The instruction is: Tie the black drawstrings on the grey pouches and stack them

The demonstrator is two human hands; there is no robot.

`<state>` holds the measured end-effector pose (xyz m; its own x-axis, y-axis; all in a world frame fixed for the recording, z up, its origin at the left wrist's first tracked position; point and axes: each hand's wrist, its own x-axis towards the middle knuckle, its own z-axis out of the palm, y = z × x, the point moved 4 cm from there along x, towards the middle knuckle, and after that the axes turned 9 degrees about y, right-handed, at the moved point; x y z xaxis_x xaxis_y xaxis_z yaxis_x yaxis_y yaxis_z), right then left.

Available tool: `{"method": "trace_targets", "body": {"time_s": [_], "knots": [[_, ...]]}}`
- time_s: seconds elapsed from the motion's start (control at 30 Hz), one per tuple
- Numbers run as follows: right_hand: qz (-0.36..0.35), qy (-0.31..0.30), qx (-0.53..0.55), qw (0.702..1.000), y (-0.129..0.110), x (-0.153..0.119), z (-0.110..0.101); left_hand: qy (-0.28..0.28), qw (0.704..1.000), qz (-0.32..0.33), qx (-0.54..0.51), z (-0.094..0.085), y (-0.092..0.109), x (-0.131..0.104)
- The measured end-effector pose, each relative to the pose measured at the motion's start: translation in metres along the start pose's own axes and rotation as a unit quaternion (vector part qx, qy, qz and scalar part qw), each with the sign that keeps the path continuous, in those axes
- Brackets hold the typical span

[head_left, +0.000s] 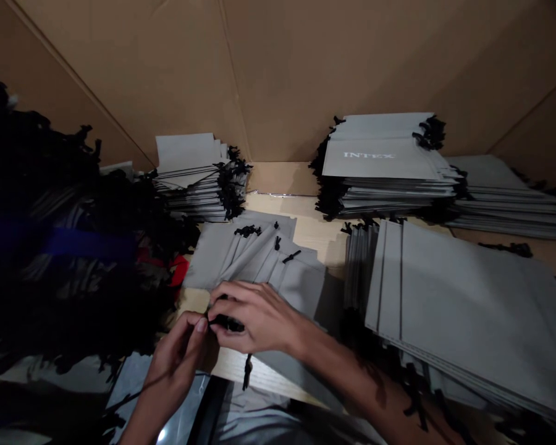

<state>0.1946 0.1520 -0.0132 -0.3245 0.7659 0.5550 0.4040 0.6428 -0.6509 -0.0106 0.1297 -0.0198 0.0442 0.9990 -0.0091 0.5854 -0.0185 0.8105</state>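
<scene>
My left hand [178, 351] is closed in a pinch, thumb against forefinger, on the end of a black cord [230, 324]. Close against it, my right hand [262, 316] curls its fingers around the same cord. A knotted cord end [247, 372] hangs below my right palm. Under and behind my right hand lie loose grey fabric drawstring bags [301, 281], overlapping, with black knotted cords on top. Which bag the held cord belongs to is hidden by my fingers.
Grey bag stacks stand at the back left [188, 154], the back right with "INTEX" print [375, 164], and the right [467, 303]. A dark heap of corded bags [74, 278] fills the left. Cardboard walls [282, 74] enclose the wooden tabletop [324, 230].
</scene>
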Motion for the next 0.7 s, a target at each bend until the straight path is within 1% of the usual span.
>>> {"method": "trace_targets", "body": {"time_s": [0.13,0.27,0.4,0.47,0.6,0.7], "knots": [[-0.005,0.006,0.01,1.0,0.001,-0.001,0.001,0.003,0.999,-0.024,-0.029,0.001,-0.008,-0.002],[-0.013,0.005,0.008,1.0,0.001,-0.001,0.001,-0.004,0.999,-0.036,-0.032,0.001,-0.009,-0.002],[-0.015,-0.016,-0.025,0.999,0.002,-0.003,0.001,0.01,0.999,-0.033,0.003,-0.007,-0.005,-0.004],[-0.024,-0.019,-0.048,0.998,0.003,-0.004,0.002,0.016,0.999,-0.042,0.013,-0.011,-0.006,-0.005],[-0.041,-0.003,-0.079,0.996,0.004,-0.006,0.004,0.014,0.996,-0.087,-0.003,-0.013,-0.014,-0.008],[-0.043,0.002,-0.081,0.996,0.004,-0.007,0.004,0.046,0.99,-0.132,-0.026,-0.015,-0.019,-0.009]]}}
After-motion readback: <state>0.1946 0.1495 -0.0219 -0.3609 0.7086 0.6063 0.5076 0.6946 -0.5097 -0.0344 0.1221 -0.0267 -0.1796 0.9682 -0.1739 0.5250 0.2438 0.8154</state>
